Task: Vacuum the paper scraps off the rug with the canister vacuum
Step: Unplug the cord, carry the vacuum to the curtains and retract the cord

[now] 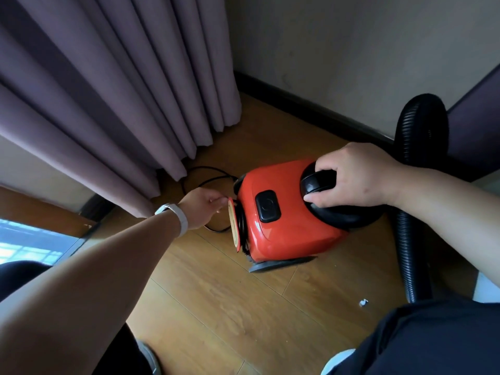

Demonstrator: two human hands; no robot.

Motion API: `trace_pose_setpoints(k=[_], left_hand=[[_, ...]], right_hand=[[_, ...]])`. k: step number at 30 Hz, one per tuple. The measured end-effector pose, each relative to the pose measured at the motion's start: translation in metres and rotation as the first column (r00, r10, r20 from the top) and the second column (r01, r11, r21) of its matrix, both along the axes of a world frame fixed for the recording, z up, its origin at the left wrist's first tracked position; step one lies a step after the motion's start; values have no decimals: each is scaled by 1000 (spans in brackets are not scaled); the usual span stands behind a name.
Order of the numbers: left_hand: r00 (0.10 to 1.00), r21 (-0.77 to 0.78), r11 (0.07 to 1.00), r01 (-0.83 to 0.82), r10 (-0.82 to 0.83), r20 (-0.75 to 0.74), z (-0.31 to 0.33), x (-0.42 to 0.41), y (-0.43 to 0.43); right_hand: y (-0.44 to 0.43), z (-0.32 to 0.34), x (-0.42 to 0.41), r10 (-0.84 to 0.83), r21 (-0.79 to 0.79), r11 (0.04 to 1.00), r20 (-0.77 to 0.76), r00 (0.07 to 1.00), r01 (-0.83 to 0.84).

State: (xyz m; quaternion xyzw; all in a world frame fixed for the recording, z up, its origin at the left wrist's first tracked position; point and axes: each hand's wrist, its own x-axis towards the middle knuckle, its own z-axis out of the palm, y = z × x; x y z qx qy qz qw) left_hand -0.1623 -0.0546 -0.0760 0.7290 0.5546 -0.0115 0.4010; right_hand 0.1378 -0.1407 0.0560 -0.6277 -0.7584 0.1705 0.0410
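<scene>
A red canister vacuum stands on the wooden floor near the room's corner. My right hand grips its black carry handle at the top. My left hand, with a white watch on the wrist, reaches to the vacuum's rear end, its fingertips pinching at the black power cord by the round cord reel. The black ribbed hose loops up and over on the right. One small white paper scrap lies on the floor. No rug is in view.
Purple curtains hang at the left down to the floor. A beige wall with a dark baseboard closes the corner behind the vacuum. My dark trouser legs fill the lower corners. A window shows at the left edge.
</scene>
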Motion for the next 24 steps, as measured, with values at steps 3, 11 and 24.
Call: trace_pose_setpoints(k=[3,11,24], left_hand=[[991,-78,988,-134,136,17,-6,-1,-7],[972,-164,965,-206,221,82,-5,22,-38],[904,103,934,342,-296,-309,63,24,-48]], right_hand=[[2,1,7,-80,19,996,-70,994,82],[6,-3,11,-218,44,974,-119,969,224],[6,0,16,-321,127,935,-103,942,332]])
